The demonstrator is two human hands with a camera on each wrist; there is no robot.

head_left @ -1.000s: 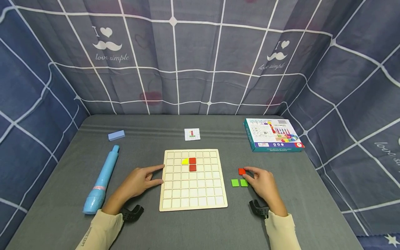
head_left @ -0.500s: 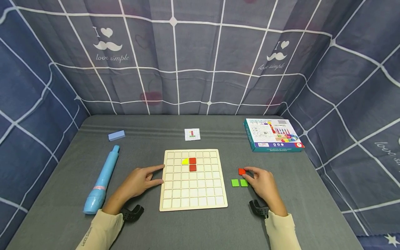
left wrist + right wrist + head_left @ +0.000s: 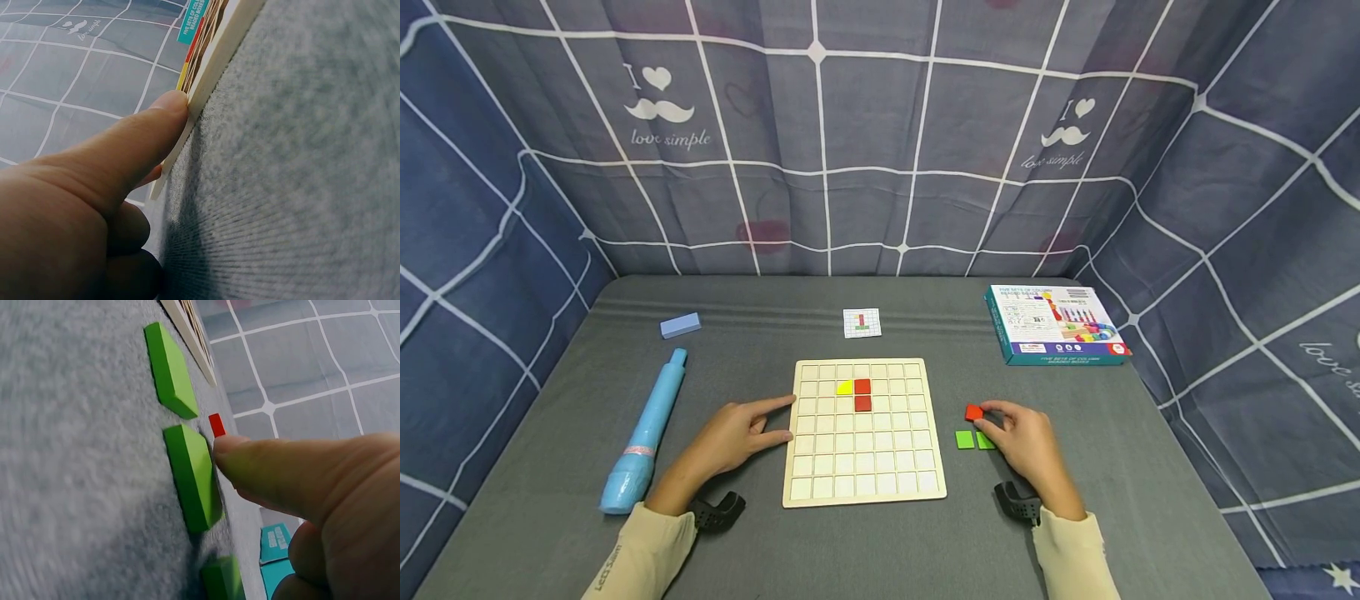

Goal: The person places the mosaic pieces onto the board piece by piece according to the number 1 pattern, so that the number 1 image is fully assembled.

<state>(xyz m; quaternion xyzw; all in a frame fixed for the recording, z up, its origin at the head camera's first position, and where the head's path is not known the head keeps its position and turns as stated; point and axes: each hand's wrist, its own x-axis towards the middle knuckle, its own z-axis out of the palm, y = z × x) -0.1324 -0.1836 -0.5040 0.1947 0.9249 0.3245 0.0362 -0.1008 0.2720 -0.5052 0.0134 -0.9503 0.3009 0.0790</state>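
My left hand touches the left edge of a square wooden grid board with thumb and index fingertip; the left wrist view shows the thumb against that edge. On the board lie a yellow tile and two red tiles. Right of the board, my right hand pinches a red square tile between thumb and index finger, slightly tilted. Green tiles lie just below it. In the right wrist view a third green tile shows, which the hand hides from the head view.
A small pattern card lies behind the board. At the back right is a flat game box. A light blue bottle-shaped object lies left of the left arm, with a blue block behind it. Curtains surround the table.
My right hand has shifted slightly left with the red tile, which now looks tilted. The left hand and the board have stayed put.
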